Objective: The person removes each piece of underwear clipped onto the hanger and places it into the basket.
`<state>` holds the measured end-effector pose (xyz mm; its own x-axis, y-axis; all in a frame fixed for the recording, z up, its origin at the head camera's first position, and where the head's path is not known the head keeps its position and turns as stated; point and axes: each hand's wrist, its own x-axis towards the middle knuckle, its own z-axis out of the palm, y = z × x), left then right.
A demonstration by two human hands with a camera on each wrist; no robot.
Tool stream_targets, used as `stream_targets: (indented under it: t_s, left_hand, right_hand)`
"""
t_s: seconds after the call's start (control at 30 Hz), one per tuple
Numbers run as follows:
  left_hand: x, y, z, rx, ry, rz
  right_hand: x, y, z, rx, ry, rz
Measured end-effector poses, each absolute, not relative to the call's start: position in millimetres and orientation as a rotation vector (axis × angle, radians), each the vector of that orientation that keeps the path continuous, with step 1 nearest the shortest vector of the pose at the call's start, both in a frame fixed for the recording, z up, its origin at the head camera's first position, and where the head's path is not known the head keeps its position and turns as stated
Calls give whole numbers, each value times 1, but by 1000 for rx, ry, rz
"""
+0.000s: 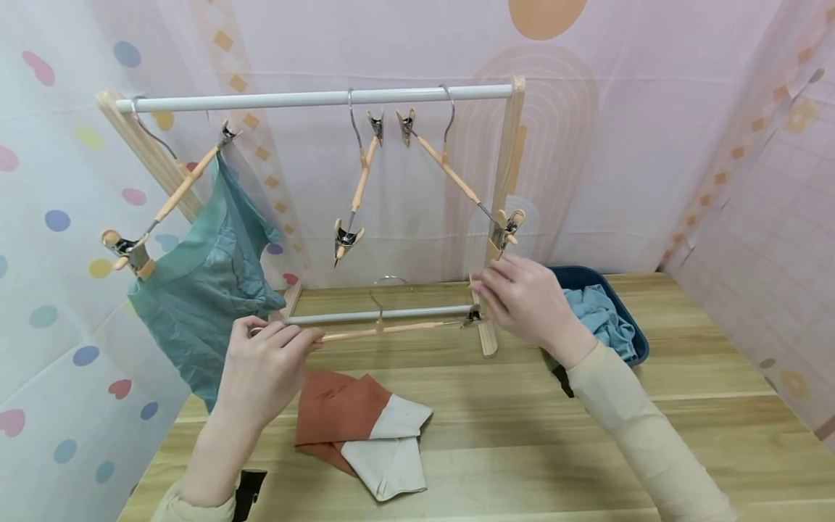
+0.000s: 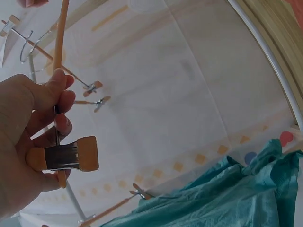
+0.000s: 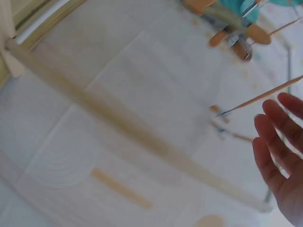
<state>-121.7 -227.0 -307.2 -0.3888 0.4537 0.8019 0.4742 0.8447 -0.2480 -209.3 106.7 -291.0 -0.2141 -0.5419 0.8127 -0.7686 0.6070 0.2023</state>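
My left hand [image 1: 267,362] grips one end of a wooden clip hanger [image 1: 404,328]. The left wrist view shows the fingers of that hand [image 2: 33,113] curled round the bar beside a clip [image 2: 64,156]. Above the hanger's far end, near the rack's right post, is my right hand [image 1: 525,301]. In the right wrist view the right hand [image 3: 281,146] has its fingers extended and slightly bent, with nothing held. A folded rust-and-white garment [image 1: 365,428] lies on the table below the hanger.
Two bare clip hangers [image 1: 365,174] [image 1: 450,170] hang from the rack's white rail [image 1: 293,99]. At the left, teal shorts [image 1: 209,261] hang from another. A dark blue basket [image 1: 636,326] holding light blue cloth [image 1: 600,319] stands behind my right forearm.
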Motion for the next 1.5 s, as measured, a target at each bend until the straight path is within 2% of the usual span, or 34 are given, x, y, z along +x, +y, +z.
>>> stream_targets:
  t_s: [0.2,0.4,0.57,0.93,1.5]
  left_hand:
    - [-119,-237,-309,-547,-2080,-8]
    - [-114,-239,-307,-372,-2203,50]
    - [-114,-238,-305,-205,-2238,65]
    - [-114,-228,-276,-6,-2097,43]
    - [-116,-208,-198,98,-2055,44]
  right_hand:
    - [-236,119,-298,708,-2190,427]
    - [-269,123,-306,445,-2549,774]
    - [-287,119,-319,442,-2649,1002]
    - [-304,108,-340,542,-2554,1029]
    - [-309,104,-342,510,-2561,889]
